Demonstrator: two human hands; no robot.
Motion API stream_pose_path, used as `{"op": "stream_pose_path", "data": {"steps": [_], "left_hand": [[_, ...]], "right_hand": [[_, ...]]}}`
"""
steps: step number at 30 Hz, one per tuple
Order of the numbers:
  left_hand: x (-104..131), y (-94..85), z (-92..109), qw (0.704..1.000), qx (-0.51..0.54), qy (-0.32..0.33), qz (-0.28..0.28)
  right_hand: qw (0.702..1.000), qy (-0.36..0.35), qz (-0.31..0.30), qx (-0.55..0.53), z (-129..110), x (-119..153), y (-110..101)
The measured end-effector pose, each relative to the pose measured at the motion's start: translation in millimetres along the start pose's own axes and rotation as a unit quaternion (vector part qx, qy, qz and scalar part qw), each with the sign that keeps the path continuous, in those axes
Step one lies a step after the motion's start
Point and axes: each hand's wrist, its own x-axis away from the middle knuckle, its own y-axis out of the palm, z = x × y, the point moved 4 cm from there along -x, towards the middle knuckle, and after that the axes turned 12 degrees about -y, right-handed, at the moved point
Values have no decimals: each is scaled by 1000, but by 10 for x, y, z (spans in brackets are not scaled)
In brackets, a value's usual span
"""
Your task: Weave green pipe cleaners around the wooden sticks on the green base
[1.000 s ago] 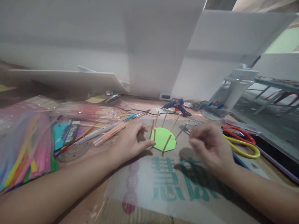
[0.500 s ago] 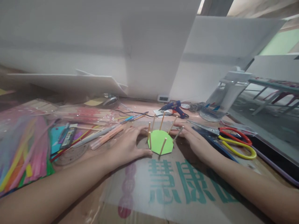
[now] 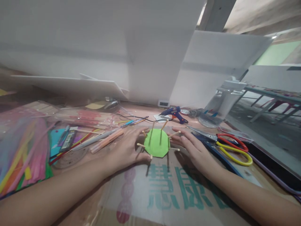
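Observation:
A light green octagonal piece [image 3: 156, 142] with several thin wooden sticks around its rim is tilted over the brown cardboard sheet, its green face toward me. The sticks point outward at differing angles. My left hand [image 3: 128, 146] curves round the left side, thumb by the lower stick and fingers at the upper left edge. On the right, my right hand [image 3: 192, 147] has its fingertips at the edge, partly behind two sticks. Both hands appear to hold the piece between them; the exact contact of the fingertips is partly hidden. Green characters [image 3: 164, 188] are printed on the cardboard.
Behind the piece lies a blue glue gun [image 3: 175, 113] with its cord. Scissors [image 3: 232, 146] with red and yellow handles and a clear plastic jug [image 3: 219, 105] stand at right. Pens [image 3: 107, 140], packed sticks [image 3: 87, 116] and colourful pipe cleaners [image 3: 28, 150] are at left.
The green piece has tilted and shifted slightly left; its sticks, upright before, now splay outward. Both hands keep nearly the same places beside it. The camera view has shifted a little.

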Motion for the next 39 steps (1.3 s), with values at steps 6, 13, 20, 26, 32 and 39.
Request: {"op": "stream_pose_path", "data": {"steps": [6, 13, 20, 26, 32, 39], "left_hand": [[1, 51, 10, 997, -22, -42, -59], [37, -13, -34, 1000, 12, 8, -3], [263, -207, 207, 981, -40, 129, 136], [222, 6, 204, 993, -114, 32, -16], [191, 65, 185, 992, -112, 44, -29], [167, 93, 203, 992, -101, 59, -45]], "right_hand": [[998, 48, -31, 12, 95, -16, 14], [999, 36, -12, -8, 248, -79, -43], [990, -85, 45, 99, 48, -115, -178], [986, -90, 58, 126, 9, -118, -209], [995, -49, 22, 81, 138, -164, -110], [996, -35, 12, 76, 136, -164, -87]]}}
